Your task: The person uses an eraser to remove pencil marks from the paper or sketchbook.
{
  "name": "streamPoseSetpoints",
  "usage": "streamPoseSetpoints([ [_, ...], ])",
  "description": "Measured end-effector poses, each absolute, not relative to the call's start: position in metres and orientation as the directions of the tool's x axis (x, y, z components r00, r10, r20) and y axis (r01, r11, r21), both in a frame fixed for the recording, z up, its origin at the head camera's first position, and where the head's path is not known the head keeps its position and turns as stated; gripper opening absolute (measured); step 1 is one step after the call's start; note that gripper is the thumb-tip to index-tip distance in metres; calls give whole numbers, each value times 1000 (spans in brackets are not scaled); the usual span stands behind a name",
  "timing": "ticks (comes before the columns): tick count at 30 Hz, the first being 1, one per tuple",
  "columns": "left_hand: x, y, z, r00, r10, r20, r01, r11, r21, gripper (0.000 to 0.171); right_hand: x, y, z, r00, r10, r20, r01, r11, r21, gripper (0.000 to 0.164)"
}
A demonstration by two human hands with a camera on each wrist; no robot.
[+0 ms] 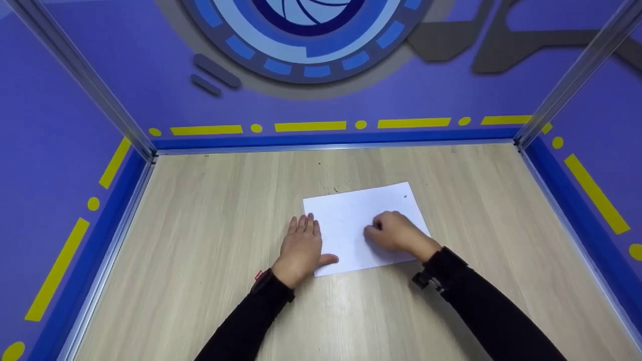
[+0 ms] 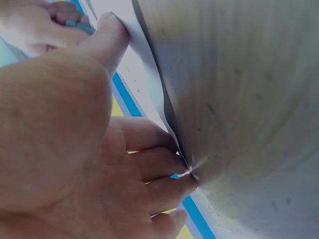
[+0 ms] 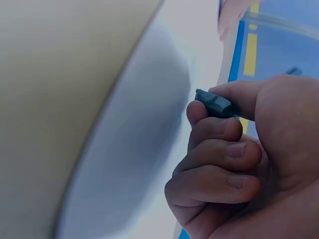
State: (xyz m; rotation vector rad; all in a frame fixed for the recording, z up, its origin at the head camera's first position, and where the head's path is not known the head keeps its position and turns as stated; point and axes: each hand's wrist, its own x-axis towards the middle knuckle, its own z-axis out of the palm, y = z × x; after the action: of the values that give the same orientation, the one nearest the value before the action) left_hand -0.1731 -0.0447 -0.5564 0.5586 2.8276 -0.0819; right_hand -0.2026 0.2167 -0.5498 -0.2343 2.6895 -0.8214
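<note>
A white sheet of paper lies slightly turned on the wooden table. My left hand rests flat on its left edge, fingers straight and thumb spread over the lower left corner. In the left wrist view, the paper edge bows up a little between thumb and fingers. My right hand is over the right half of the sheet, fingers curled. Between thumb and index finger it pinches a small dark teal block with angular faces, its end close to the paper. Whether the block touches the paper I cannot tell.
A small dark speck is on the paper near its upper right corner. Dark crumbs lie on the table just behind the sheet. Purple panels with yellow marks and metal frame rails border the table.
</note>
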Motion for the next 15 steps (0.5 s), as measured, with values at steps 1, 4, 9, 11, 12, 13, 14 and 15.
streamPoseSetpoints([
  [1, -173, -45, -557, -893, 367, -259, 381, 924, -7, 117, -204, 208, -550, -934, -259, -245, -77, 818, -570, 46],
  [4, -173, -45, -557, -895, 371, -249, 384, 923, -6, 117, -210, 180, -550, -925, -299, -233, -119, 813, -570, 45],
  [9, -171, -46, -556, -899, 381, -218, 389, 921, 7, 115, -219, 138, -552, -913, -351, -209, -195, 824, -532, 42],
  [11, -171, -46, -555, -900, 384, -205, 391, 920, 7, 114, -223, 126, -553, -910, -355, -212, -205, 833, -513, 40],
  [12, -171, -46, -555, -901, 384, -203, 391, 920, 7, 114, -224, 121, -553, -911, -351, -217, -202, 837, -508, 39],
  [13, -171, -46, -555, -901, 385, -199, 392, 920, 5, 113, -225, 117, -553, -910, -347, -225, -198, 842, -501, 38],
  [14, -172, -46, -555, -901, 386, -197, 394, 919, 1, 113, -226, 115, -553, -910, -344, -230, -196, 848, -492, 38],
  [15, -172, -46, -555, -901, 388, -196, 396, 918, -4, 113, -228, 113, -553, -911, -339, -236, -194, 855, -481, 38],
])
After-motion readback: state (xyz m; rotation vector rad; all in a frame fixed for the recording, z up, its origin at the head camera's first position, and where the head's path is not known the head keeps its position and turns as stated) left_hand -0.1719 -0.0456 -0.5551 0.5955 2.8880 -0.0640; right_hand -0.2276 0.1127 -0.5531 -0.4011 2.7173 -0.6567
